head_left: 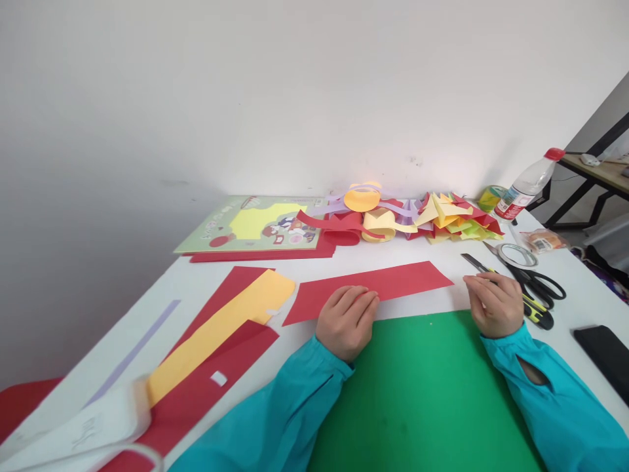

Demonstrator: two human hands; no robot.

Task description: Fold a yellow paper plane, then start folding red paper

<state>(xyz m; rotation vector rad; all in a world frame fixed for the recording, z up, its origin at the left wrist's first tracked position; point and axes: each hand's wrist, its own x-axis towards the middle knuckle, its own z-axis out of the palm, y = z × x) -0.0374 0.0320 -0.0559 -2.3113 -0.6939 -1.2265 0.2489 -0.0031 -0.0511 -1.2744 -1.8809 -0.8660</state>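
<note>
A red paper strip [393, 280] lies flat on the white table, just beyond a large green sheet [422, 393]. My left hand [348, 321] is over the strip's near edge, its fingers curled and pressed together. Whatever its fingertips hold, if anything, is hidden. Past the strip's right end, apart from it, my right hand [495, 303] is closed in a pinch; what is between thumb and fingers is too small to make out. Right beside it lie a yellow-and-black utility knife [539, 313] and black-handled scissors [538, 283], partly covered by the hand.
Red strips [206, 373] and an orange strip [221, 331] lie at left, near a white device [98, 419]. Folded paper shapes [452, 219] and a light green booklet [206, 239] line the wall. A bottle [528, 187], tape roll [517, 255] and black phone [604, 357] are at right.
</note>
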